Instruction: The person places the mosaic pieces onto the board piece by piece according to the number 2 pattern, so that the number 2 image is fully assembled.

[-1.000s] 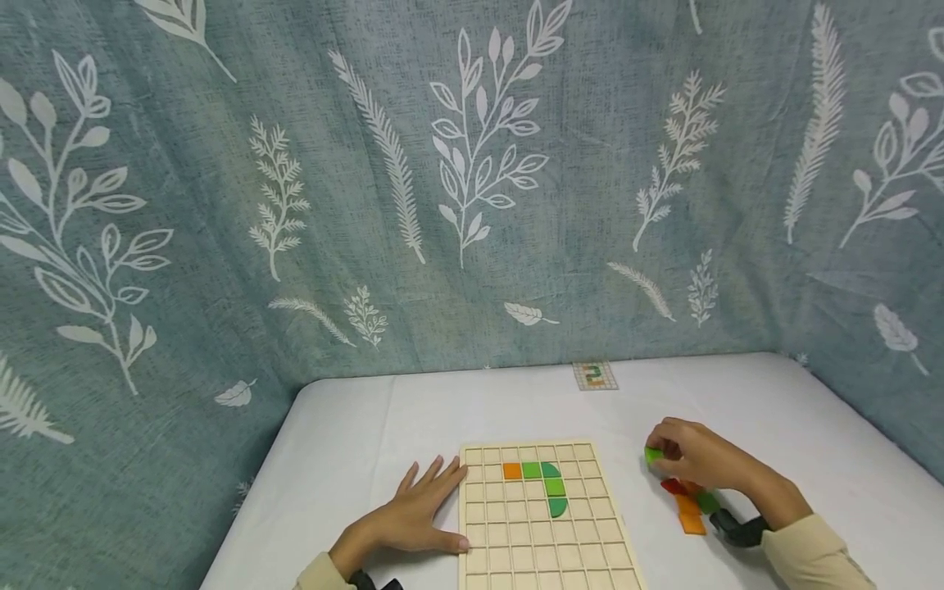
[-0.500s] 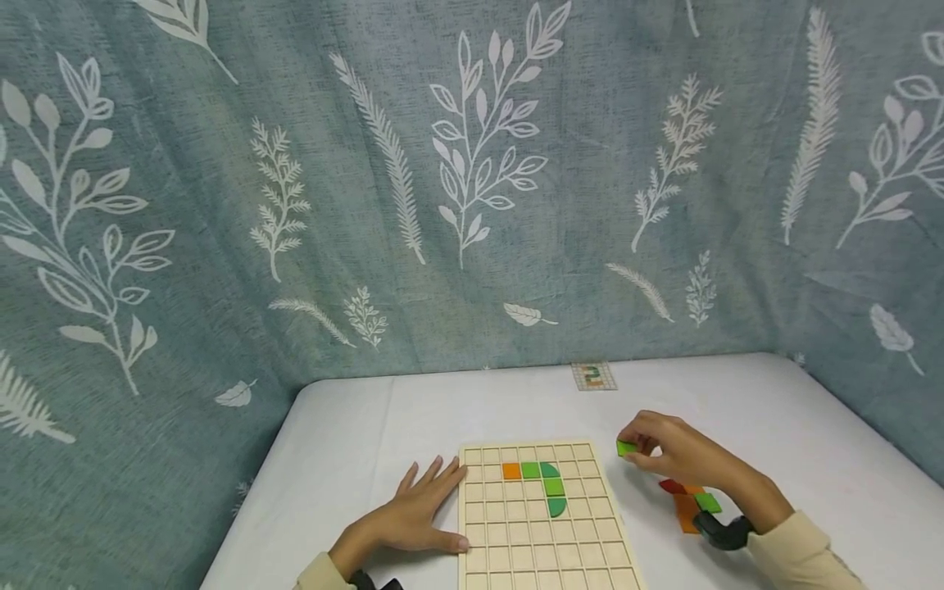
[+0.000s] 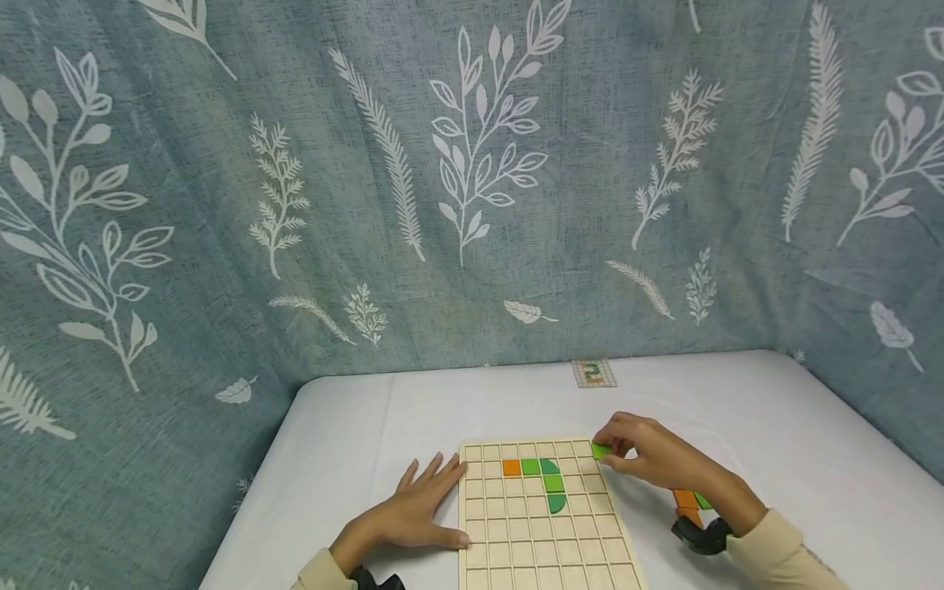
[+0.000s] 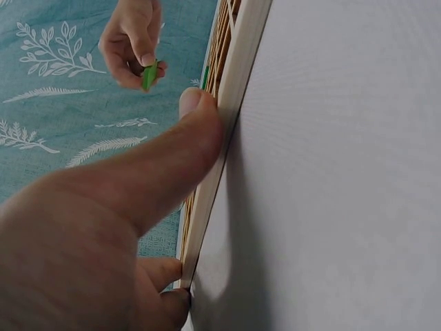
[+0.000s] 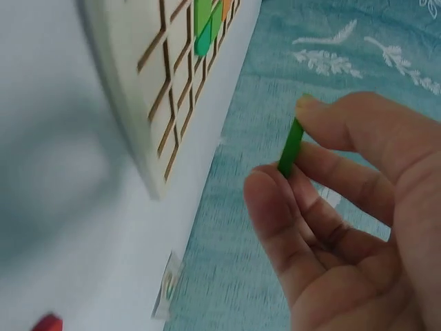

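Observation:
A pale wooden grid board [image 3: 516, 533] lies on the white table. Set in its cells are an orange square tile [image 3: 511, 468], a green square [image 3: 530, 467], another light green square [image 3: 554, 483] and two darker green rounded tiles, one of them the lower rounded tile [image 3: 556, 503]. My left hand [image 3: 420, 512] rests with fingers spread at the board's left edge, its thumb touching the rim. Between thumb and fingers, my right hand [image 3: 652, 449] pinches a light green tile [image 5: 291, 148], held raised by the board's far right corner.
Loose tiles, such as an orange tile [image 3: 686, 499], lie right of the board, partly hidden under my right wrist. A red tile [image 5: 48, 323] shows in the right wrist view. A small pattern card [image 3: 594, 374] lies at the table's back, before a leaf-print curtain [image 3: 442, 205].
My right hand has carried the light green tile leftward from the loose tiles to the board's far right corner. The left hand has stayed in place.

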Available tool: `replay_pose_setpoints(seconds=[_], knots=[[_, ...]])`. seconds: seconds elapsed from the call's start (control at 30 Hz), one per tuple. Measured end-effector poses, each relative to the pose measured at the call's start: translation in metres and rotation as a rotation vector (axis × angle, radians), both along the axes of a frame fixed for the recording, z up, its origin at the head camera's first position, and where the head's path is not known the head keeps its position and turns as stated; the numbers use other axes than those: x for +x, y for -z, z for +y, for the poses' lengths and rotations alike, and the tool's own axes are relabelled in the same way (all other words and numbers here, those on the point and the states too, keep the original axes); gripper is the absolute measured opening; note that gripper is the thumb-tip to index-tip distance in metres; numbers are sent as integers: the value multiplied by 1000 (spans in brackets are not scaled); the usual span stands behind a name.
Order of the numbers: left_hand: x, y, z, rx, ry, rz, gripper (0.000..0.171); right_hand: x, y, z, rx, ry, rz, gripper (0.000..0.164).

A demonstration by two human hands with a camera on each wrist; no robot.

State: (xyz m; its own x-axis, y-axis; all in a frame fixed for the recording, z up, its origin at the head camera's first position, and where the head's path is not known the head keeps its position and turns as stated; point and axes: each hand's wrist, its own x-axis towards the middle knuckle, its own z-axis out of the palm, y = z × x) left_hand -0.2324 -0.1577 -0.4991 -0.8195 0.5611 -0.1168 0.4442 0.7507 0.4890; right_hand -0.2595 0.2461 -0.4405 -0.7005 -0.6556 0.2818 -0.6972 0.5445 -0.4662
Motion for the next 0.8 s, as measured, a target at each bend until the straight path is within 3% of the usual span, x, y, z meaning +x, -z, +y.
replay_pose_setpoints(seconds=[0.6,0.8], knots=[[2,0,1,8,-8,-8,110,5,10,-52,-38,-128,-10,18],[0,1,0,9,3,-6,110,3,14,-68,-28,-135,-37,13]])
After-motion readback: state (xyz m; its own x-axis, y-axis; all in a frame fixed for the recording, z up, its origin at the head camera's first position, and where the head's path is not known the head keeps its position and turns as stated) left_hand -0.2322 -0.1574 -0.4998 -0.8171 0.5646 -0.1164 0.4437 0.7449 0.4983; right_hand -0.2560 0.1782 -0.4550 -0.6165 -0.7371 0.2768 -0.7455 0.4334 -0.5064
